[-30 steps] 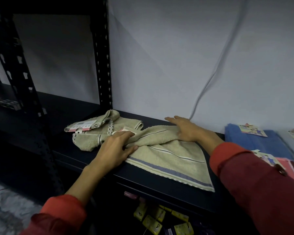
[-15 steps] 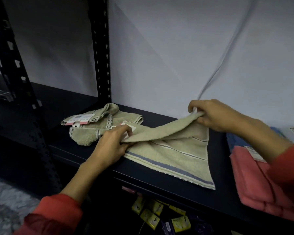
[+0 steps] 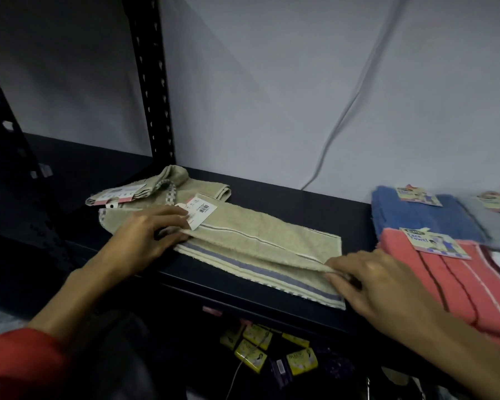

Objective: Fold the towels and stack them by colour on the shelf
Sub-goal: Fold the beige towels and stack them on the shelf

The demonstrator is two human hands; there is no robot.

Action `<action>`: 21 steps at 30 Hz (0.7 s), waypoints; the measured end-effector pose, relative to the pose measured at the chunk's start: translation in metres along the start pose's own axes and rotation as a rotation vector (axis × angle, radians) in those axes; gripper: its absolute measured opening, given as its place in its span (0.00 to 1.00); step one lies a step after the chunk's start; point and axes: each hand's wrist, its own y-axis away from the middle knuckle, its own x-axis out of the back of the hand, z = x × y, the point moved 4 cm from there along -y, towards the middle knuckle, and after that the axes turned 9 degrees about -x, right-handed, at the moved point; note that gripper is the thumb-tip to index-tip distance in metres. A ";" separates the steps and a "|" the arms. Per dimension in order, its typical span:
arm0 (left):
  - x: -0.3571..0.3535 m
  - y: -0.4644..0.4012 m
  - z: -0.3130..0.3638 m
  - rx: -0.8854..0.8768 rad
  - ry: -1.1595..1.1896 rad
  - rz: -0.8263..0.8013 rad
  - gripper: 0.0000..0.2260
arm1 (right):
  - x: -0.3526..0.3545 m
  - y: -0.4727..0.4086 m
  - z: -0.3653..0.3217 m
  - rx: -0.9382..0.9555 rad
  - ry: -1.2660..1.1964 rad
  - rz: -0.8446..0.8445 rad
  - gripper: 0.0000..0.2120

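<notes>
The beige towel (image 3: 260, 246) lies on the dark shelf (image 3: 286, 197) at centre frame, half folded, its upper layer brought forward over the lower one so that the blue stripe and checked hem of the lower layer show along the near side. Its long axis runs from the middle left of the frame down toward the lower right, roughly along the shelf's front lip, with the tagged end at the left. The left hand (image 3: 145, 241) pinches the folded edge at that left end, fingers curled round the cloth just below the paper tag (image 3: 201, 210). The right hand (image 3: 378, 284) holds the opposite end at lower right, its fingers (image 3: 341, 287) closed on the upper layer's corner, though blur there makes the exact grip hard to read. The near hem sits close to the shelf's front edge, so a tug toward the person would probably drag it over the lip. If either pinch lets go early, the upper layer could spring back and the fold land crooked. A second, crumpled beige towel (image 3: 168, 183) touches the left end and could be caught up in the next fold. The folded pink towel (image 3: 445, 284) lies just beside the right hand, and the blue towel (image 3: 416, 217) behind it; a sweep of the right sleeve might disturb those stacks.
</notes>
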 end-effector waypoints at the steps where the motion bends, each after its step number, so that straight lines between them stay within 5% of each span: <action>1: 0.001 0.002 0.000 -0.021 -0.033 0.004 0.14 | -0.002 0.005 -0.002 -0.005 0.000 0.013 0.12; 15: 0.007 0.013 -0.008 -0.097 -0.057 -0.122 0.18 | -0.013 0.034 -0.020 0.014 0.111 0.166 0.16; 21: 0.015 0.006 0.011 -0.152 -0.201 -0.195 0.21 | -0.004 0.022 -0.017 -0.047 0.161 -0.037 0.19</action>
